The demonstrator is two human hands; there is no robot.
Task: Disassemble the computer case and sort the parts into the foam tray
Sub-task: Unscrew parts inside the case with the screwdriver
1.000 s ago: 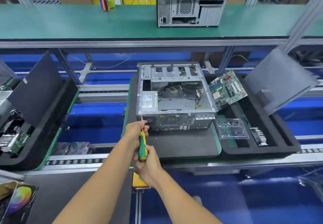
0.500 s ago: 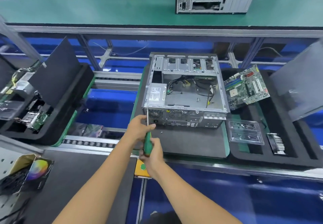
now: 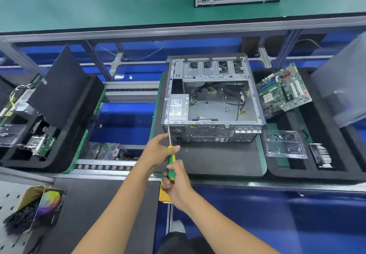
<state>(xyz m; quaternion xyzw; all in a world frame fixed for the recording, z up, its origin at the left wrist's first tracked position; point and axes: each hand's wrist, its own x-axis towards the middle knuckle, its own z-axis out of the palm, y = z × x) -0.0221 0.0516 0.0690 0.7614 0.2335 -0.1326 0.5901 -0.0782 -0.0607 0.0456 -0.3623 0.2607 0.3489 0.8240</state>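
While right hand (image 3: 176,184) clasps screwdriver (image 3: 171,163) handle for torque, left hand (image 3: 158,151) pinches shaft, steadying tip on computer case (image 3: 213,103) rear corner screw; motherboard (image 3: 283,91) already in foam tray (image 3: 293,171).

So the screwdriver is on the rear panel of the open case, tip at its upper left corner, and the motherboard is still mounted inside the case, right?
Not quite. The screwdriver, held by the right hand and steadied by the left hand, does meet the open case at the rear panel's upper left corner. But the motherboard is already out, leaning in the foam tray to the right, as the head view shows.
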